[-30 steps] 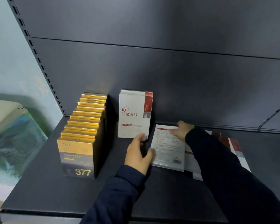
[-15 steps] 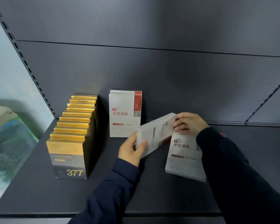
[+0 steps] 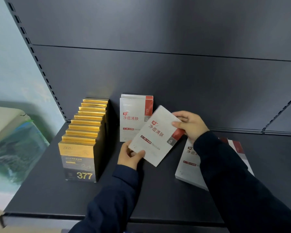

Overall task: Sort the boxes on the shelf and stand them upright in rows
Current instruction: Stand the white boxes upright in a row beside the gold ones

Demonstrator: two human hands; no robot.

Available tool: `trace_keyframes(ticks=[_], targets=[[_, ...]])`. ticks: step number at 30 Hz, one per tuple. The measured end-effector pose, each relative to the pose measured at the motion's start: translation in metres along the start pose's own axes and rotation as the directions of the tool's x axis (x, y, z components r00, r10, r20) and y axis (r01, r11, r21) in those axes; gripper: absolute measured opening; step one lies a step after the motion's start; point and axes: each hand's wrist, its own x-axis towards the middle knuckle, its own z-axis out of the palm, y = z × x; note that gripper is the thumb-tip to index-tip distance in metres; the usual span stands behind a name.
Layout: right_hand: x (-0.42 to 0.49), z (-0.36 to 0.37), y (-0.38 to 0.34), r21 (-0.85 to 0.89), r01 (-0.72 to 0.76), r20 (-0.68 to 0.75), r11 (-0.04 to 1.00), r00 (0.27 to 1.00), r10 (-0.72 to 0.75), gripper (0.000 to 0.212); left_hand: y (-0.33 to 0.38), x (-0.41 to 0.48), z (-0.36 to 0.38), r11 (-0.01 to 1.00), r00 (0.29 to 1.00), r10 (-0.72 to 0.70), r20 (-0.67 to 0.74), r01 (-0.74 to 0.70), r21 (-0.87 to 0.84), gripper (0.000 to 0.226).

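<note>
Both hands hold one white box with a red corner [image 3: 155, 136], tilted above the dark shelf [image 3: 57, 195], its printed front toward me. My left hand [image 3: 130, 156] pinches its lower left corner. My right hand [image 3: 189, 124] grips its upper right corner. Behind it, upright white boxes of the same kind [image 3: 133, 115] stand against the back panel. To their left, a row of several gold and black boxes [image 3: 81, 148] stands upright, the front one marked 377. More white boxes [image 3: 188, 163] lie flat at the right, partly under my right sleeve.
The shelf's dark back panel [image 3: 175, 73] rises behind everything. A slotted upright [image 3: 40, 69] runs along the left side. Left of the shelf sits a pale cushion-like object with a plastic-wrapped bundle [image 3: 12, 145].
The flat box on the right was lifted off the pile and turned over. It went from back side up, to edge-on, to front face toward me, held in both hands.
</note>
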Motion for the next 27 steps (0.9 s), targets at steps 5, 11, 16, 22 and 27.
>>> trace_keyframes(ticks=[5,11,16,22,27], targets=[[0.009,0.06,-0.03,-0.166,0.202,0.006,0.965,0.979,-0.204,0.042,0.01,0.009,-0.008,0.872,0.944,0.251,-0.212,-0.126,0.473,0.053],[-0.001,0.114,0.004,-0.036,-0.021,-0.166,0.999,0.986,0.015,0.091,0.017,0.02,-0.012,0.806,0.937,0.268,-0.225,-0.09,0.585,0.048],[0.007,0.118,0.026,-0.115,-0.055,-0.085,0.992,0.995,0.045,0.058,0.018,0.035,-0.02,0.767,0.937,0.238,-0.257,-0.019,0.642,0.05],[0.01,0.103,0.03,-0.224,-0.051,-0.053,0.973,0.998,0.04,0.056,0.014,0.033,-0.011,0.685,0.902,0.369,-0.224,-0.101,0.721,0.057],[-0.002,0.029,0.027,-0.237,-0.124,-0.245,0.963,0.967,0.064,0.058,-0.004,0.014,0.013,0.589,0.82,0.573,-0.011,-0.402,0.701,0.04]])
